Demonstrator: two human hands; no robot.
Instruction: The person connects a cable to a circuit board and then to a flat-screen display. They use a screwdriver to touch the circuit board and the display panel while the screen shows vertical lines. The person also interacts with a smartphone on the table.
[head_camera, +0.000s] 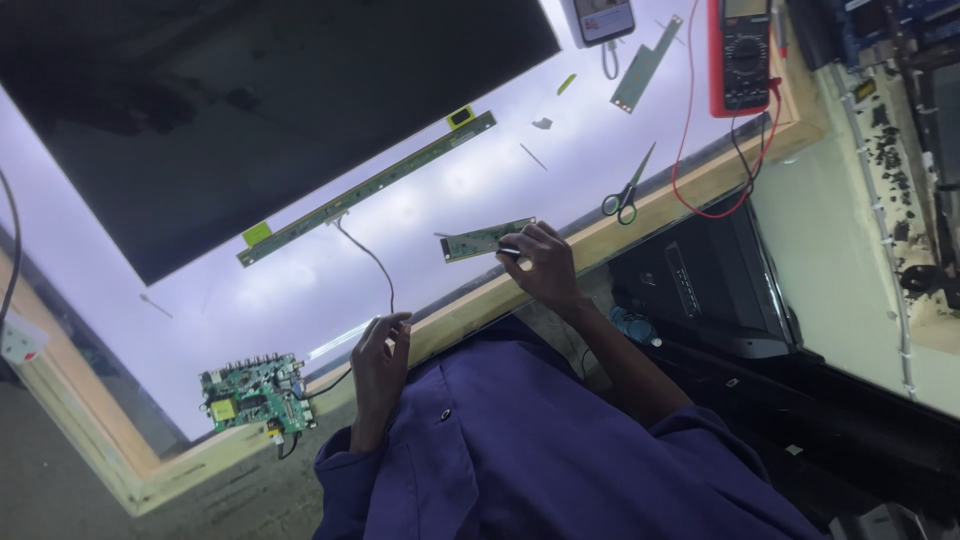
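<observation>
Two hands at a backlit bench, working on circuit boards beside a dark screen panel.

Our right hand (540, 265) pinches a slim tool tip against a small green board (487, 239), prob. to steady it. Our left hand (380, 360) curls round a thin black cable (375, 262) running up to a long strip board (365, 188) at the panel's (250, 110) edge. Scissors (626, 192) & red multimeter (740, 55) lie further off.
</observation>
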